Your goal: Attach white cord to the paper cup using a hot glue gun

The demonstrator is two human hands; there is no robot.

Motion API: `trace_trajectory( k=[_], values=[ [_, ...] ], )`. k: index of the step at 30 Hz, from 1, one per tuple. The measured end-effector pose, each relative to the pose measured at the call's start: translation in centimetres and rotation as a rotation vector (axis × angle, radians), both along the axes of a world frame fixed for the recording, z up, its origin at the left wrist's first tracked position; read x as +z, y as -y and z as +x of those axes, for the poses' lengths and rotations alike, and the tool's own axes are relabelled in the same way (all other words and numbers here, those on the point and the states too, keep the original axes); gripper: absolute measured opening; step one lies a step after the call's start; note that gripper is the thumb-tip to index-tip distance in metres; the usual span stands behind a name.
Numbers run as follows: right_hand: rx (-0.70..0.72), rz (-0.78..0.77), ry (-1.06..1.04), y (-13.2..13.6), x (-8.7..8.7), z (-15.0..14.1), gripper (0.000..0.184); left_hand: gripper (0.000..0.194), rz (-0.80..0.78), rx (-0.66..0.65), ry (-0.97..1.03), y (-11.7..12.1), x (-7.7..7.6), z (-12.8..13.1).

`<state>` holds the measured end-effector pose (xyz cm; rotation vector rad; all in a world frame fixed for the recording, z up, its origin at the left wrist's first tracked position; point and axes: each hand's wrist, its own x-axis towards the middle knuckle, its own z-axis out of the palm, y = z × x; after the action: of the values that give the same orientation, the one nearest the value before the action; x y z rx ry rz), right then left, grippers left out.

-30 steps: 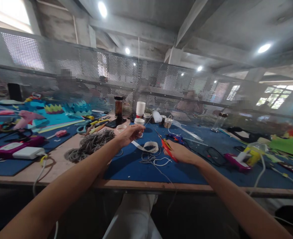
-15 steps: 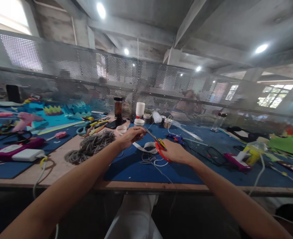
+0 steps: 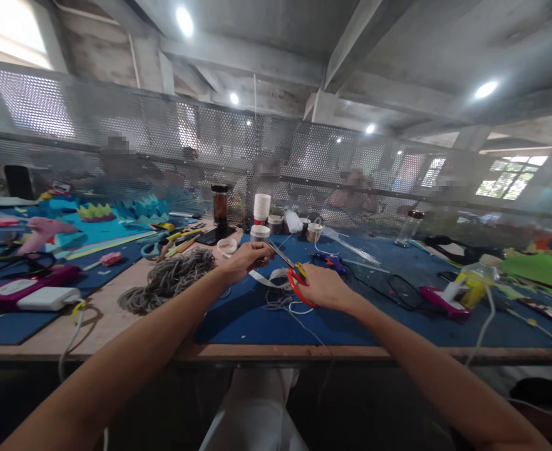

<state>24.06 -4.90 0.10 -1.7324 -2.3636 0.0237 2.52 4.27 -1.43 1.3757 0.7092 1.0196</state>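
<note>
My left hand (image 3: 244, 259) is closed in a pinch on the end of a white ribbon strip (image 3: 267, 279) that loops down onto the blue mat (image 3: 360, 313). My right hand (image 3: 323, 287) grips red-handled scissors (image 3: 293, 274). Their blades point up and left, with the tips right at my left fingertips. Thin white and grey cord (image 3: 285, 303) lies tangled on the mat just below both hands.
A heap of grey yarn (image 3: 169, 279) lies left of my hands. Behind them stand a dark jar (image 3: 219, 204), stacked white cups (image 3: 261, 207) and small pots. Felt pieces, a pink glue gun (image 3: 46, 230) and a power bank (image 3: 44, 299) lie left; cables and a yellow bottle (image 3: 474, 283) right. People sit behind a mesh screen.
My right hand has swung the scissors up and left until the blades meet my left fingertips. My left hand has stayed nearly in place, pinching the ribbon.
</note>
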Motion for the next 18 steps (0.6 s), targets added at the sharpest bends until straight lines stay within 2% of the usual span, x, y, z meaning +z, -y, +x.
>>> trace_trajectory(
  k=[6, 11, 18],
  values=[
    [-0.007, 0.008, 0.059, -0.19, -0.04, -0.51, 0.049, 0.016, 0.012, 0.029, -0.03, -0.13, -0.1, 0.01],
    [-0.002, -0.04, 0.076, -0.48, 0.18, -0.9, 0.049, 0.015, -0.017, 0.038, -0.047, -0.17, -0.26, 0.02],
    [0.026, -0.119, 0.052, -0.87, -0.37, -0.68, 0.054, 0.017, -0.068, 0.045, -0.087, -0.18, -0.85, 0.31]
  ],
)
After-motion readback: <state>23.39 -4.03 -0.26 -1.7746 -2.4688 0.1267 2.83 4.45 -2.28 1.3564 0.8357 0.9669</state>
